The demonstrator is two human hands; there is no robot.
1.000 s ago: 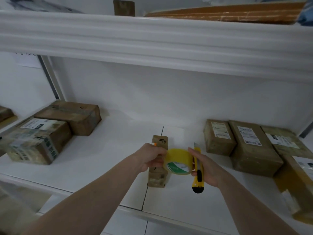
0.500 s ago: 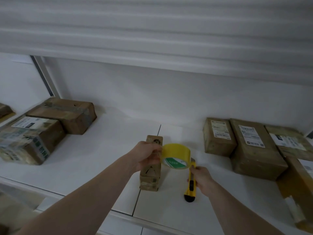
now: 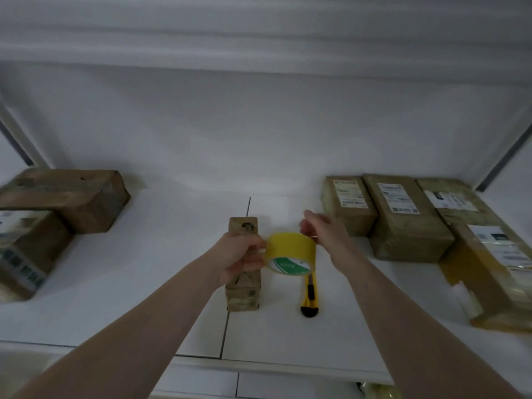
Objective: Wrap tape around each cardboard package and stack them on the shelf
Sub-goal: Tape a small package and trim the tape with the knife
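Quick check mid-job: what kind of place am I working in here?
Probably a parcel packing or storage area: labelled cardboard packages sit on a white shelf, with a yellow tape roll and a utility knife at hand.

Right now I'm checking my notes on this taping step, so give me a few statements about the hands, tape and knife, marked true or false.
1. The left hand holds the small package. True.
2. The right hand holds the knife. False: the knife lies on the shelf, and the hand is at the tape roll.
3. The tape roll is yellow. True.
4. The small package lies among the boxes on the right. False: it is apart, mid-shelf.
5. The right-side boxes bear labels. True.
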